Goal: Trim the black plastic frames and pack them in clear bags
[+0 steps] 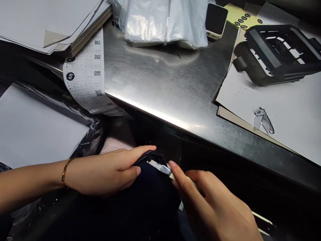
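My left hand (107,172), with a gold bracelet at the wrist, is closed on a black plastic part (157,156), gripped between thumb and fingers above my lap. My right hand (213,201) is closed round a knife (164,169) with a short metal blade and a pale handle, its index finger stretched along it. The blade lies against or just beside the black part's inner edge; exact contact cannot be made out. Most of the knife's handle is hidden by my fingers.
On the metal table (160,80) stand a stack of cardboard sheets (62,20), a printed label strip (85,77), bundled clear plastic bags (165,23) and a phone-like device (217,20). At right, a black plastic frame (278,53) and a small clear-and-metal piece (264,120) rest on white board (296,103).
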### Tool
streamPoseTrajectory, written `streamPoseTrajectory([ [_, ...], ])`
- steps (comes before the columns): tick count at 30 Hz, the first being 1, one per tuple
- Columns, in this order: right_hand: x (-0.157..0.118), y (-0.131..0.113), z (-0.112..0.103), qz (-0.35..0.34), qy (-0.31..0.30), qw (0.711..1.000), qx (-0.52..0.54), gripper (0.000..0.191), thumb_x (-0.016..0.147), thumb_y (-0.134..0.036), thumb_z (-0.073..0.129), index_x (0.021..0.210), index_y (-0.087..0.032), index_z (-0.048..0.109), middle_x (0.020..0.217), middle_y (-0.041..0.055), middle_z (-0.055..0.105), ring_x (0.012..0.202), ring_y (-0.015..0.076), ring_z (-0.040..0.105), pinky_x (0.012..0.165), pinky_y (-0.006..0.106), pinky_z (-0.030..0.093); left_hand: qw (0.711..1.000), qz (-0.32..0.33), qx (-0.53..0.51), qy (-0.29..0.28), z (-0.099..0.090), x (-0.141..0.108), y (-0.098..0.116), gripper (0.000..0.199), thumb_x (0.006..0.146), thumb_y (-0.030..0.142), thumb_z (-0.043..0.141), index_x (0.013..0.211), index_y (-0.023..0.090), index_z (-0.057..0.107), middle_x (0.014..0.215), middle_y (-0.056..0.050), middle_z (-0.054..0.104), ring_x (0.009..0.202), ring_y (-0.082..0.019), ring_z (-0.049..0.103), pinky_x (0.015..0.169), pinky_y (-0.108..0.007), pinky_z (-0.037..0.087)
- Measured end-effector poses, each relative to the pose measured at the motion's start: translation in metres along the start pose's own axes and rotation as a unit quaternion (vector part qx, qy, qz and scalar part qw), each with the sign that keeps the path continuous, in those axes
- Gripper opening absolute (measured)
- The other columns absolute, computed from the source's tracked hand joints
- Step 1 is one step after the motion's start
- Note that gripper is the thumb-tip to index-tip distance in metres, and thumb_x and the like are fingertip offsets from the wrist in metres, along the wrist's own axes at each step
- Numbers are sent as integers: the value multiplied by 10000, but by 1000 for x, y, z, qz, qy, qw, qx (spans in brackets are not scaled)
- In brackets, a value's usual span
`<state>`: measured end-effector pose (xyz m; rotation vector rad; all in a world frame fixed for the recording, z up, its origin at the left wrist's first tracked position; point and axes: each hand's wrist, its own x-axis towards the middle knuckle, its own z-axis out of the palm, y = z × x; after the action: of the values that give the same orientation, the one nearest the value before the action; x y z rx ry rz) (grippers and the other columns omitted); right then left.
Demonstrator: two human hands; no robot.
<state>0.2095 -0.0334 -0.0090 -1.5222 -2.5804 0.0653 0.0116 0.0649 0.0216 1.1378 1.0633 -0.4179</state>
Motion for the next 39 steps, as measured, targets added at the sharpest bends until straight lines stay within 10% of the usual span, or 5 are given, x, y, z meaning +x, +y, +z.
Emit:
streamPoseTrajectory([
  [10,3,-6,22,25,146,989,20,365,753,47,477,1084,-86,547,742,75,533,606,121,492,504,233,396,999,9,-36,-14,-3,2,-2,505,861,258,359,1328,390,219,475,91,345,384,-55,314,347,-133,254],
  [17,8,4,17,55,108,973,199,231,809,-75,491,1029,-122,546,742,40,546,611,96,531,505,202,446,999,7,-35,-40,-7,4,-5,505,867,293,330,1340,377,172,509,81,376,400,-61,350,374,-154,287],
  [23,34,61,13,157,221,962,20,237,832,-140,477,1043,-99,576,828,103,590,713,154,563,622,278,439,998,-1,-45,-38,-7,6,-6,562,860,256,337,1363,353,106,502,91,383,376,-55,348,406,-182,287],
  [29,61,116,19,186,161,967,-60,361,865,-277,395,1077,-71,601,1003,202,550,957,371,514,712,503,401,998,8,-25,-49,-9,5,-5,555,869,268,298,1366,350,66,531,93,406,370,-49,348,425,-196,318],
  [39,47,-6,15,-36,186,976,105,111,703,-46,613,809,-77,622,683,68,545,661,158,434,567,335,364,997,51,-42,-51,-8,16,-15,518,865,294,289,1354,352,128,539,96,434,378,-47,358,445,-207,352],
])
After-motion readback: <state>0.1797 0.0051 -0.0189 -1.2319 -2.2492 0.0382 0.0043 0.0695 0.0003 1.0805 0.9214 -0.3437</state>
